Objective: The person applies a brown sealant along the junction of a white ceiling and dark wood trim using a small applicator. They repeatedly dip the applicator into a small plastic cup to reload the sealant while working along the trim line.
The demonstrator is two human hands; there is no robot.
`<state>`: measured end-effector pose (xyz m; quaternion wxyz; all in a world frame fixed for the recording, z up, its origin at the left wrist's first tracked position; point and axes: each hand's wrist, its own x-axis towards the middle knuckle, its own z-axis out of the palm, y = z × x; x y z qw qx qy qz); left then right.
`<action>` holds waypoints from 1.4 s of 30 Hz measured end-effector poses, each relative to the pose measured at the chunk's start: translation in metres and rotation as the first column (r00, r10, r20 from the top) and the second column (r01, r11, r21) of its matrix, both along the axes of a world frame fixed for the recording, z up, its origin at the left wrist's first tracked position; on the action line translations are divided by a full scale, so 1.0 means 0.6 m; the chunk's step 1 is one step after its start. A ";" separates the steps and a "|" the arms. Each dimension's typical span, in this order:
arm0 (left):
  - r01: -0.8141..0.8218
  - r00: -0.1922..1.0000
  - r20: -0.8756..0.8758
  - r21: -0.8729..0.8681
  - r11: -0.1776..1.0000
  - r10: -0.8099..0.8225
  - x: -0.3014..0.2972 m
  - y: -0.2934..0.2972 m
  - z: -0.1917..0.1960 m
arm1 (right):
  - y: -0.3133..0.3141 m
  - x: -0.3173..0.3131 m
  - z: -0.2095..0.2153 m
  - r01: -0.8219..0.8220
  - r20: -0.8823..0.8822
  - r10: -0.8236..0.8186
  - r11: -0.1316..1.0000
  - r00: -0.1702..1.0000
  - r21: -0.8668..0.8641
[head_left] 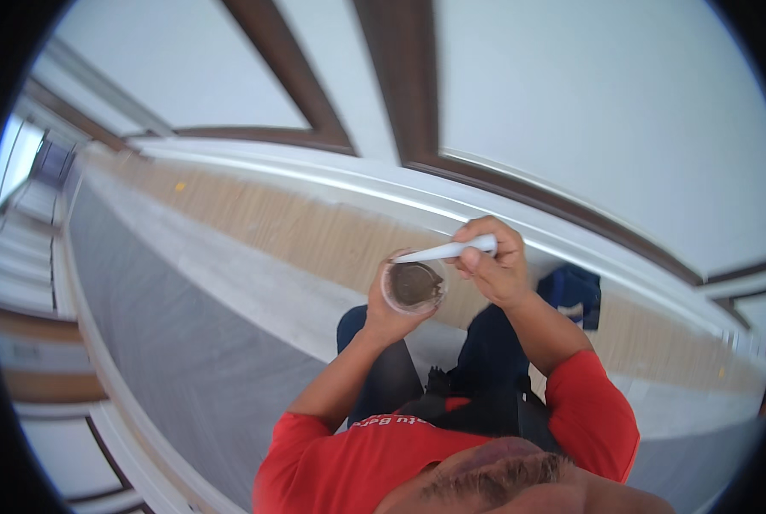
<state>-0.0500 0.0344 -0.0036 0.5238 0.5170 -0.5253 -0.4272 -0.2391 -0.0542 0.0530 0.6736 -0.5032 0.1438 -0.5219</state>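
My left hand [386, 321] is wrapped around a clear plastic cup [414, 310] in front of my body. Thick brown paste [411, 284] lies inside it, partly smeared up the inner wall. Between the thumb and fingers of my right hand [501, 267] is a white tool with a long tapered handle [451, 250]. The thin end points left and reaches the cup's far rim; whether it dips into the paste is hard to see, and the kind of tool does not show.
A white wall [571, 103] with dark brown frames [413, 94] rises ahead, above a white skirting. Along it runs a wood-look floor strip [271, 214] beside grey floor [169, 283]. A dark blue bag [571, 295] stands near my right forearm. Brown panels [40, 377] are at far left.
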 end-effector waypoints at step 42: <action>0.690 0.707 0.331 -0.129 0.713 -0.624 -0.551 0.409 0.800 | 0.792 -0.522 0.769 0.812 0.167 -0.824 0.564 0.541 0.151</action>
